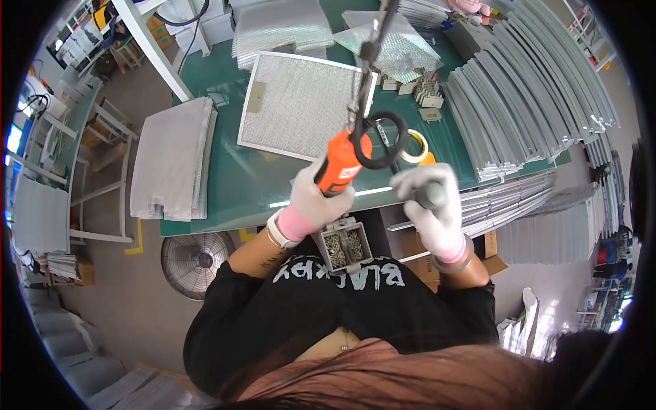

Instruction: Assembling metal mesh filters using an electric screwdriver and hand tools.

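Head view — gloved left hand (315, 203) grips cylindrical orange tool (342, 164).

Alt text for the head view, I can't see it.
A gloved left hand grips an orange power tool at a green table; the gloved right hand is curled nearby, its contents unclear. Beyond lies a white-framed mesh panel; nearer is a two-compartment box of small metal parts.

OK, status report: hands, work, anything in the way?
Left hand gripping orange power tool. Right hand raised, grip unclear. Mesh panel on green table, near-right corner hidden behind tool.
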Demonstrator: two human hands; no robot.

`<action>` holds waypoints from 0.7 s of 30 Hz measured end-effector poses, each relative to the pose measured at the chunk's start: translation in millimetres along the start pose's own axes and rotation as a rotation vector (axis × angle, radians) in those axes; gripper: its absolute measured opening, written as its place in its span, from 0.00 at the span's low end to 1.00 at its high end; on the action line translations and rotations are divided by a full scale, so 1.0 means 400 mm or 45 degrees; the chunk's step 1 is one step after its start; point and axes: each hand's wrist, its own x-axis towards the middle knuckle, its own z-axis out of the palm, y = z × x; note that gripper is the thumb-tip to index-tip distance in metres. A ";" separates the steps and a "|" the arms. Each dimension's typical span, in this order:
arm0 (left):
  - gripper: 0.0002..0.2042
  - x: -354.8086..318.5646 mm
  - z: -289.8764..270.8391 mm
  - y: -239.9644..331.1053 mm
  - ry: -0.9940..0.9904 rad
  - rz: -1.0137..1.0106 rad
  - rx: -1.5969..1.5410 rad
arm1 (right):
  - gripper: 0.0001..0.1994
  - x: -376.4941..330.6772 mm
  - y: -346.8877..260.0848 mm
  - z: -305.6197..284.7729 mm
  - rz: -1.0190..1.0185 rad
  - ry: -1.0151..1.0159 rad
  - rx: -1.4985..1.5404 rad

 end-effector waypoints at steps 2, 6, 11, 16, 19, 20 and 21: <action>0.13 0.025 -0.020 0.019 0.012 0.150 0.113 | 0.11 -0.003 0.003 0.002 0.526 -0.206 0.025; 0.12 0.063 -0.001 0.033 0.057 0.154 0.142 | 0.22 -0.035 0.078 0.004 0.885 -0.608 0.272; 0.13 0.085 0.023 0.000 0.157 0.265 0.239 | 0.26 0.038 0.011 -0.012 1.499 -0.783 0.396; 0.15 0.085 0.039 -0.012 0.162 0.320 0.257 | 0.21 0.035 0.011 -0.001 1.398 -0.712 0.334; 0.15 0.089 0.030 -0.008 0.154 0.410 0.325 | 0.17 0.051 -0.029 0.018 1.255 -0.563 0.332; 0.15 0.090 0.025 -0.006 0.141 0.482 0.417 | 0.17 0.060 -0.034 0.021 1.297 -0.593 0.291; 0.15 0.091 0.019 -0.010 0.135 0.480 0.416 | 0.18 0.064 -0.034 0.021 1.338 -0.625 0.250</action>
